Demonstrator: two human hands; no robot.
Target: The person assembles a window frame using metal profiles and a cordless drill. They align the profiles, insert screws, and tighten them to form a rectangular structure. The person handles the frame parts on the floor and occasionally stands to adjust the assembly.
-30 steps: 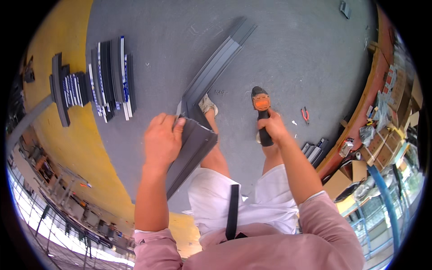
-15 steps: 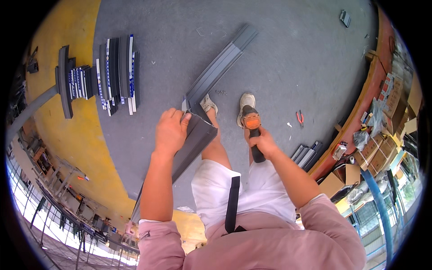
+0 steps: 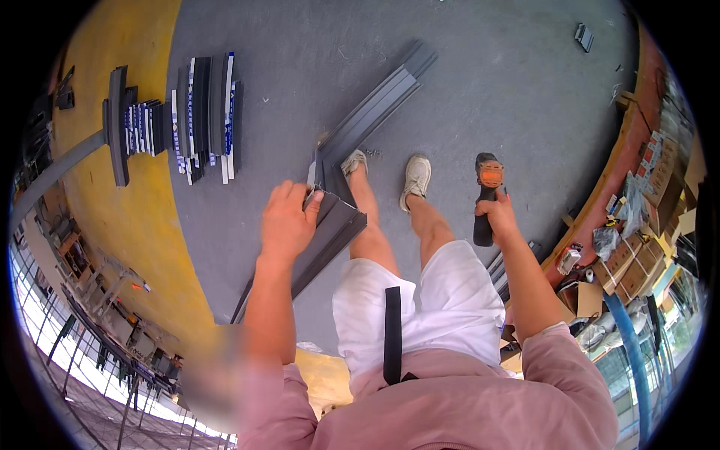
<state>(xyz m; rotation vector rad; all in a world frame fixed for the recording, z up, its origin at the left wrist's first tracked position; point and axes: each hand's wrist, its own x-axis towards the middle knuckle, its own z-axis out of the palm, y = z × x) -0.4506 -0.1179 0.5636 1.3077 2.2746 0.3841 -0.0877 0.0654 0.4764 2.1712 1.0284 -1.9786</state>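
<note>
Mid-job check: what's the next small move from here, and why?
I'd probably bring the drill slowly leftward toward the near dark profile, leaving the left grip in place. That grip has hold of the profile's edge by its end, while the right grip has the drill off to the right, clear of the profile.

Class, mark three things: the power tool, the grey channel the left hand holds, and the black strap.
Power tool [image 3: 490, 177], head view: on its orange body.
Grey channel [image 3: 328, 238], head view: on its long face.
Black strap [image 3: 392, 336], head view: on its middle.
</note>
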